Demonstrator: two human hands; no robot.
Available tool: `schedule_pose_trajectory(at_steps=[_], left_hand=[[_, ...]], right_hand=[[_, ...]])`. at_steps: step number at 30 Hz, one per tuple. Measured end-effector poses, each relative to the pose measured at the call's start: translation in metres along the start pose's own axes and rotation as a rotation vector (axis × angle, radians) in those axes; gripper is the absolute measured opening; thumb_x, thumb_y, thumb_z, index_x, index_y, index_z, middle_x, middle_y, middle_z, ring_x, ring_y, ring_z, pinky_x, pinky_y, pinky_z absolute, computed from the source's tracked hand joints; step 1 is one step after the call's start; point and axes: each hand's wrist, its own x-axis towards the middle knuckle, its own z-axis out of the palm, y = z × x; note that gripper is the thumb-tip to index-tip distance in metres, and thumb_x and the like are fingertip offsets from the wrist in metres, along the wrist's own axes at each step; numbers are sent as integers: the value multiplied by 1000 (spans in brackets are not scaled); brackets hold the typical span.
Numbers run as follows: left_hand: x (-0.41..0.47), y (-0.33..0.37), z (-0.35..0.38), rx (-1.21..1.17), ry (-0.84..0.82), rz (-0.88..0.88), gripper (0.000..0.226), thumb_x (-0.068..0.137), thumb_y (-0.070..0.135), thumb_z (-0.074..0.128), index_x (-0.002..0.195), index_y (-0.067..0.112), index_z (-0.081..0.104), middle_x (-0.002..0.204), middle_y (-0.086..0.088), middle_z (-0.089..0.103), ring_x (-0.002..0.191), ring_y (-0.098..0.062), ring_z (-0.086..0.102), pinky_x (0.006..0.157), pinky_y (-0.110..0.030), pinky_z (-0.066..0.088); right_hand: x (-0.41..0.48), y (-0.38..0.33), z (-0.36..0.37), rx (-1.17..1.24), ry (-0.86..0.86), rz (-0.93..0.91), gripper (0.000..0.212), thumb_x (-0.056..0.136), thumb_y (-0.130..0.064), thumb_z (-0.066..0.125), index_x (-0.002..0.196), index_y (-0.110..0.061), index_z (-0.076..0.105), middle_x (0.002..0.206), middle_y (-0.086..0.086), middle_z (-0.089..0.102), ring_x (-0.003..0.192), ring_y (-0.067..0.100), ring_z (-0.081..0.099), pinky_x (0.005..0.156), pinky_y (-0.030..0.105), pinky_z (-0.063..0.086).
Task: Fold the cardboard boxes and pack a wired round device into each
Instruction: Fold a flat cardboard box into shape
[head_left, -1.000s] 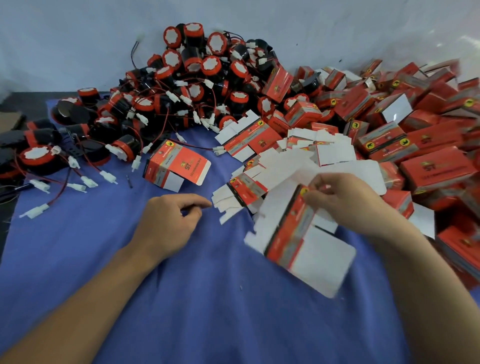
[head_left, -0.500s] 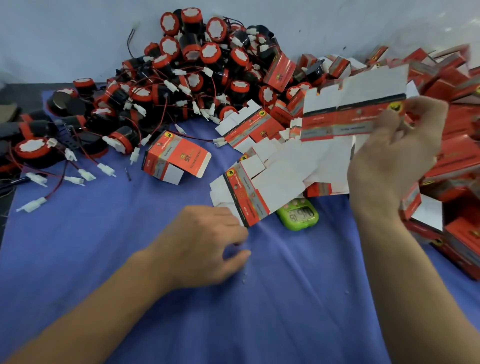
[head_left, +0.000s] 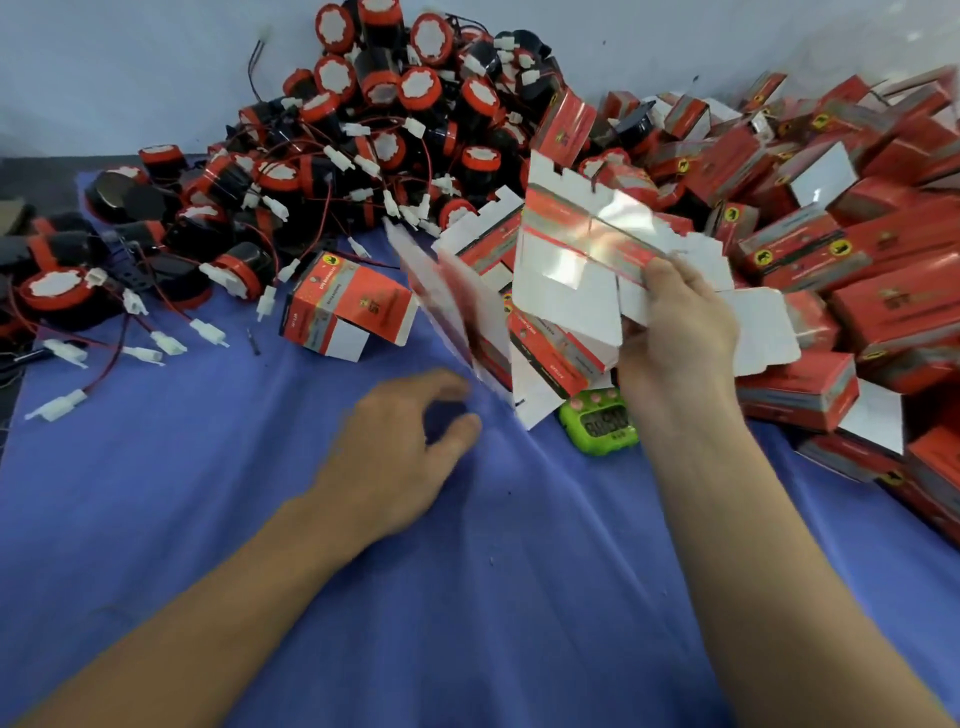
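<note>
The table (head_left: 36, 176) is covered with a blue cloth (head_left: 467, 597). Black-and-red round devices (head_left: 395, 130) are heaped at the far edge and towards the far left corner, and their white plugs (head_left: 62, 408) are strewn near the left edge. Closed red boxes (head_left: 857, 249) are piled along the right edge. One box (head_left: 348, 312) is set just before the devices. Flat blanks (head_left: 545, 358) are stacked mid-table, with a green timer (head_left: 597, 423) partly tucked under them.
</note>
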Motion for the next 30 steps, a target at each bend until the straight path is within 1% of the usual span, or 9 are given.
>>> schedule_pose_trajectory(at_steps=[4, 7, 10, 13, 17, 20, 23, 26, 30], left_hand=[[4, 5, -10, -18, 46, 89, 70, 89, 44, 57, 154, 44, 31, 156, 36, 30, 144, 13, 29, 111, -5, 27], [5, 6, -7, 103, 50, 182, 85, 95, 34, 60, 165, 33, 12, 168, 30, -2, 158, -1, 4, 124, -14, 9], [7, 5, -6, 94, 7, 190, 85, 100, 21, 67, 166, 23, 13, 173, 14, 5, 160, -7, 2, 130, -33, 14], [10, 4, -6, 118, -138, 218, 77, 103, 16, 62, 166, 21, 18, 174, 7, 12, 161, -12, 2, 129, -45, 19], [8, 2, 0, 254, -369, 248, 73, 109, 26, 41, 163, 36, -7, 168, 24, -16, 154, 2, -23, 129, -32, -4], [10, 0, -3, 59, -269, 247, 65, 107, 24, 46, 163, 42, 20, 168, 27, 18, 157, -1, 14, 125, -27, 19], [12, -5, -10, -259, 116, -16, 56, 99, 23, 57, 143, 55, 44, 130, 40, 60, 125, 4, 57, 97, -10, 43], [12, -19, -17, -295, 236, -162, 84, 91, 0, 68, 156, 41, 35, 147, 20, 57, 136, 0, 52, 111, -28, 46], [8, -18, -25, 119, 172, 233, 65, 83, 22, 83, 144, 22, 60, 161, 4, 40, 149, -21, 38, 123, -25, 28]], right_hand=[[-11, 14, 5, 112, -95, 173, 14, 98, -10, 61, 110, -9, 69, 91, 10, 75, 81, 27, 73, 63, 38, 58], [-14, 27, -1, 63, -155, 171, 15, 98, -12, 60, 107, -11, 72, 102, 14, 73, 94, 32, 68, 80, 48, 56], [-19, 36, -3, 22, -245, 202, 15, 96, -13, 61, 99, -11, 75, 109, 20, 73, 99, 36, 68, 94, 56, 53], [-23, 37, -4, 56, -323, 217, 18, 97, -19, 64, 95, -11, 79, 111, 19, 75, 98, 33, 74, 83, 48, 61], [-17, 26, -8, 354, -315, 258, 34, 105, -24, 54, 88, -9, 79, 80, 6, 76, 67, 17, 74, 56, 30, 60], [-15, 30, -7, 89, -343, 182, 21, 101, -23, 61, 98, -10, 77, 101, 13, 77, 89, 26, 74, 76, 41, 61], [-16, 45, -7, -412, -277, -70, 27, 99, -21, 62, 79, -13, 77, 87, 9, 79, 79, 29, 75, 74, 49, 61], [-18, 53, -6, -601, -225, -208, 24, 98, -27, 59, 82, -19, 75, 80, -1, 78, 79, 26, 75, 74, 54, 61], [-21, 59, -3, -566, -290, -160, 23, 97, -26, 54, 91, -31, 75, 89, -1, 79, 89, 24, 75, 82, 55, 60]])
